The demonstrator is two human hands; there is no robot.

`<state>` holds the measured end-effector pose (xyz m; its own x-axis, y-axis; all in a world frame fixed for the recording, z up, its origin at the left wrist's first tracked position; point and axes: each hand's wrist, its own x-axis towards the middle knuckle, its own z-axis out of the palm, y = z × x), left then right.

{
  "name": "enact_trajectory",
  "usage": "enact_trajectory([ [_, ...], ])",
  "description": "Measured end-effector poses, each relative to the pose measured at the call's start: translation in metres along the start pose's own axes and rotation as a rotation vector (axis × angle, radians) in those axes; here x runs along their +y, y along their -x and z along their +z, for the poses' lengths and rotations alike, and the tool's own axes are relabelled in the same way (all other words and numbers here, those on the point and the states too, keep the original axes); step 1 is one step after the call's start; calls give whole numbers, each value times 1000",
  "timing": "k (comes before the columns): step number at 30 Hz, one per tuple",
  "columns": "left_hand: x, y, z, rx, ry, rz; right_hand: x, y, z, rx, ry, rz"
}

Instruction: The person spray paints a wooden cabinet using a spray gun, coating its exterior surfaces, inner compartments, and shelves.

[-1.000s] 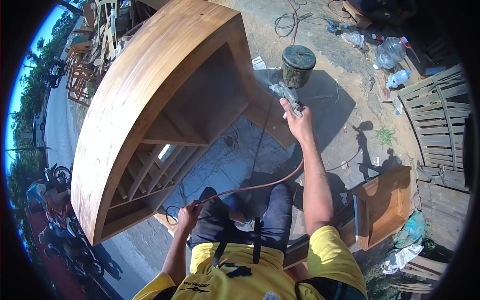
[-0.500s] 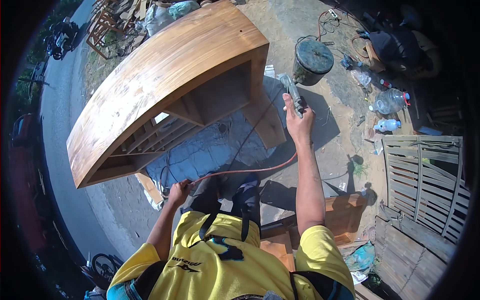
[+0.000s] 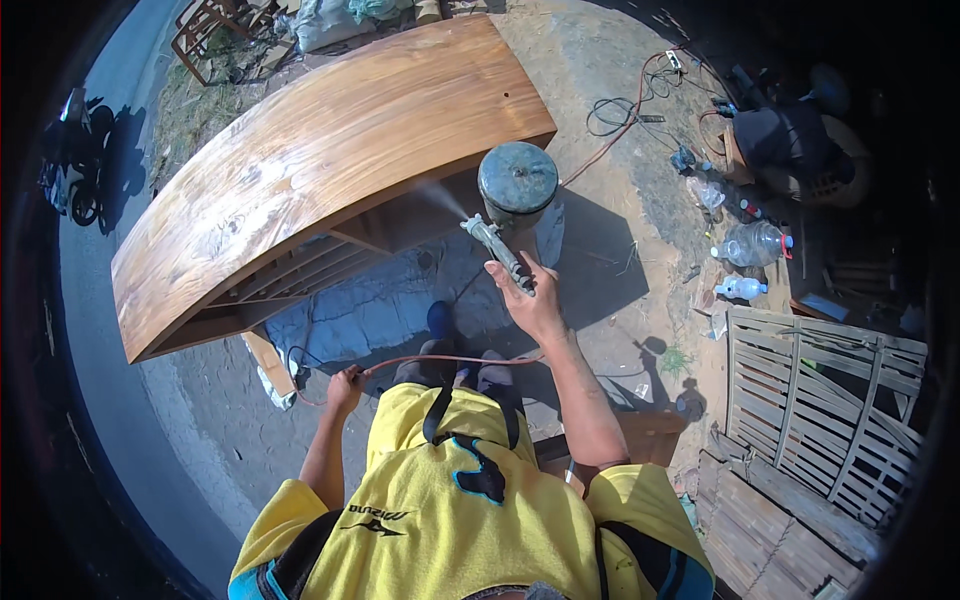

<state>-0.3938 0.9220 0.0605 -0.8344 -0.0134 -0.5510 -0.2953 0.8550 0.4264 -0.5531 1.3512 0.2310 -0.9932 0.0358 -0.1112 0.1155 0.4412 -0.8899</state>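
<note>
My right hand (image 3: 535, 308) is closed around the grip of a spray gun (image 3: 492, 250) with a round, paint-stained pot (image 3: 517, 180) attached. A pale mist (image 3: 437, 198) leaves its nozzle toward the curved front edge of a large wooden cabinet (image 3: 330, 150). The cabinet's broad upper face shows glossy grain, and shelves and slats line its shaded inside. At lower left, my left hand (image 3: 345, 388) grips a thin red air hose (image 3: 430, 358), which runs across in front of my legs toward my right arm.
A pale sheet (image 3: 370, 315) lies under the cabinet. Plastic bottles (image 3: 752, 244), cords (image 3: 625, 115) and a slatted wooden panel (image 3: 820, 400) are on the right. A person (image 3: 800, 145) is at the upper right. Another wooden piece (image 3: 640, 440) lies beside my right elbow. A motorbike (image 3: 85, 160) stands far left.
My right hand has moved left with the spray gun, nearer to the cabinet's edge, and mist now comes from the nozzle. My left hand still holds the hose. The view has shifted slightly.
</note>
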Motion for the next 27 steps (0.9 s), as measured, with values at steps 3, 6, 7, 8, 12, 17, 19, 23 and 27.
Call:
enact_trajectory([
  [3, 19, -17, 2, 80, 2, 48, 21, -13, -37, 183, -65, 72],
  [6, 53, -28, 5, 122, 53, 70, 49, -31, -90, 353, -51, 1],
  [7, 62, -31, 8, 99, 90, 63, 55, -39, -109, 342, -74, 20],
  [8, 72, -32, 14, 77, 129, 53, 57, -49, -128, 327, -98, 38],
  [12, 129, -33, 49, 110, 77, -2, 101, -94, -182, 216, -107, 128],
  [17, 221, -13, 118, 166, 148, -172, 190, -144, -219, -18, -71, 100],
  [19, 259, 2, 149, 172, 144, -270, 233, -165, -222, -85, -109, 112],
  [23, 314, 35, 187, 113, 91, -333, 305, -197, -207, -213, -211, 139],
  [27, 368, 41, 209, 10, 61, -472, 386, -221, -182, -264, -191, 119],
])
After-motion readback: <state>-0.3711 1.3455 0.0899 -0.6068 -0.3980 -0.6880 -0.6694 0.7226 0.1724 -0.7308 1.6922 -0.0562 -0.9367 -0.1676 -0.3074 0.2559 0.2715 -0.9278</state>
